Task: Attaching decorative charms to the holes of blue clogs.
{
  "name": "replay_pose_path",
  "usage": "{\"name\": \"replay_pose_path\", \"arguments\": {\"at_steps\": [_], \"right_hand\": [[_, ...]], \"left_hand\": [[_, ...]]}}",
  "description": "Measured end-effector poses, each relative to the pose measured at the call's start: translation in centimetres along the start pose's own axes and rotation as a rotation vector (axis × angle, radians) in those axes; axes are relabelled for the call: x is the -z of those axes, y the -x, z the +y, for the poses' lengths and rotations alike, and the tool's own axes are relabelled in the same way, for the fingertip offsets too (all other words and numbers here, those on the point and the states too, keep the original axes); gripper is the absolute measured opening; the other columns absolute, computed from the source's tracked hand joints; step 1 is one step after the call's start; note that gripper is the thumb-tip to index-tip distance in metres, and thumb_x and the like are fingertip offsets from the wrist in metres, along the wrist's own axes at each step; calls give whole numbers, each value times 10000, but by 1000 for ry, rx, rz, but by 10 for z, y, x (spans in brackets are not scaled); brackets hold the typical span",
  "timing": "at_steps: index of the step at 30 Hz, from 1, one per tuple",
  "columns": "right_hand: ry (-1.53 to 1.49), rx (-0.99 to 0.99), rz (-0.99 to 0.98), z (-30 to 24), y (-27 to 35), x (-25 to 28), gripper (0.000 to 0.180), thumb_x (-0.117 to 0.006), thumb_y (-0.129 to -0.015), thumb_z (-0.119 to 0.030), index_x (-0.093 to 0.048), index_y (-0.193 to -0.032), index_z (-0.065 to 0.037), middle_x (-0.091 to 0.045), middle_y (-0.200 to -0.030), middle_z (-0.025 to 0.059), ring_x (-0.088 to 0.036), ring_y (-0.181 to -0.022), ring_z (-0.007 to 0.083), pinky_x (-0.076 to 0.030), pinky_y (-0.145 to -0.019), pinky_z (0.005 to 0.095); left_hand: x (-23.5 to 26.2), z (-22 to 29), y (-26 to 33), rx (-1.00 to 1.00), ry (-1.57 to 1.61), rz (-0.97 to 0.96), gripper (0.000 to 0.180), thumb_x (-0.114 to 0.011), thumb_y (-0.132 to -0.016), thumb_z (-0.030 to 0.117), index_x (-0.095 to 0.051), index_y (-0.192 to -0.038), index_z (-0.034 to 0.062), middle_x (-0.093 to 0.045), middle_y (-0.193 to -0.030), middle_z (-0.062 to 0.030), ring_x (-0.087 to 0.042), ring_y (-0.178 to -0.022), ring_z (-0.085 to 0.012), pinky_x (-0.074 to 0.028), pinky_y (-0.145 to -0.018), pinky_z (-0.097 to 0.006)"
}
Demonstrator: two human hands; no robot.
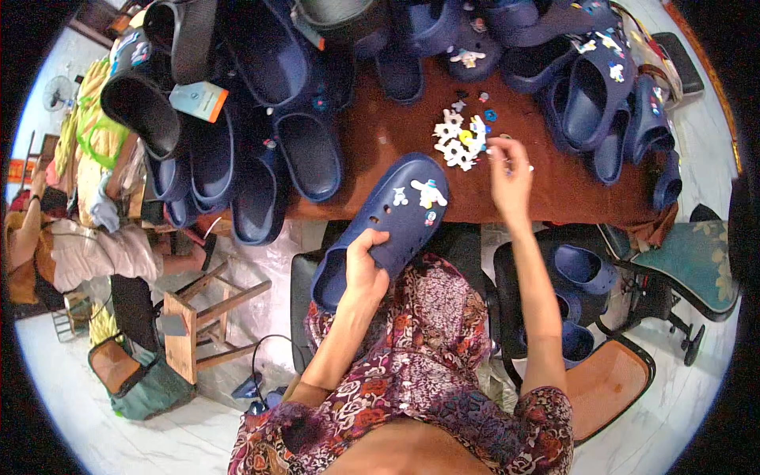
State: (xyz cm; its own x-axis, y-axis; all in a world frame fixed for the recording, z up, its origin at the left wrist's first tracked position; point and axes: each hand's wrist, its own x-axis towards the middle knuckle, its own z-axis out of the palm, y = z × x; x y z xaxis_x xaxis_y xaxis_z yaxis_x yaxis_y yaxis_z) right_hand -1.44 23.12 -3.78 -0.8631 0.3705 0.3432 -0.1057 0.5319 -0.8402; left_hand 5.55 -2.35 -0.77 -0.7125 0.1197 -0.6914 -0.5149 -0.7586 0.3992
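Observation:
My left hand (367, 267) grips a navy blue clog (396, 229) by its side and heel opening, thumb on top, above my lap. The clog's toe points up and to the right. On its toe sit a white character charm, a small grey one and a small round one; several holes beside them are bare. My right hand (511, 176) is over the table at the right edge of a pile of shoe charms (457, 149), mostly white with some blue and yellow. Its fingers are bent together; whatever they pinch is too small to make out.
Many navy and black clogs crowd the back and both sides of the brown-covered table (388, 131); one carries a tag (199, 100). More clogs (584, 267) lie on a chair at my right. A wooden stool (206, 317) stands at the left, with another person's arm (24, 229) beyond.

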Motion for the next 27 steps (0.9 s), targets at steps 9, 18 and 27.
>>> {"name": "replay_pose_path", "arguments": {"at_steps": [9, 18, 27], "right_hand": [[492, -29, -105, 79, -39, 36, 228, -643, -901, -266, -680, -1049, -96, -634, -942, 106, -625, -822, 224, -498, -748, 348], [482, -143, -161, 74, -52, 28, 266, -710, -839, -309, -687, -1014, -110, -659, -909, 90, -643, -830, 217, -500, -753, 356], [90, -76, -1, 19, -19, 15, 135, -668, -877, -118, -652, -993, -51, -680, -931, 56, -630, -870, 144, -492, -775, 291]], "left_hand": [[13, 1, -10, 50, 37, -27, 339, -562, -787, 122, -576, -1099, -10, -661, -1041, -147, -656, -910, -305, -535, -854, -450], [5, 0, -2, -32, -27, 20, 321, -646, -849, 226, -601, -1105, 37, -664, -1067, -108, -645, -962, -240, -509, -898, -391], [9, -12, -3, -87, -36, 5, 329, -628, -878, 188, -585, -1161, 25, -651, -1113, -93, -631, -1003, -217, -496, -927, -375]]}}
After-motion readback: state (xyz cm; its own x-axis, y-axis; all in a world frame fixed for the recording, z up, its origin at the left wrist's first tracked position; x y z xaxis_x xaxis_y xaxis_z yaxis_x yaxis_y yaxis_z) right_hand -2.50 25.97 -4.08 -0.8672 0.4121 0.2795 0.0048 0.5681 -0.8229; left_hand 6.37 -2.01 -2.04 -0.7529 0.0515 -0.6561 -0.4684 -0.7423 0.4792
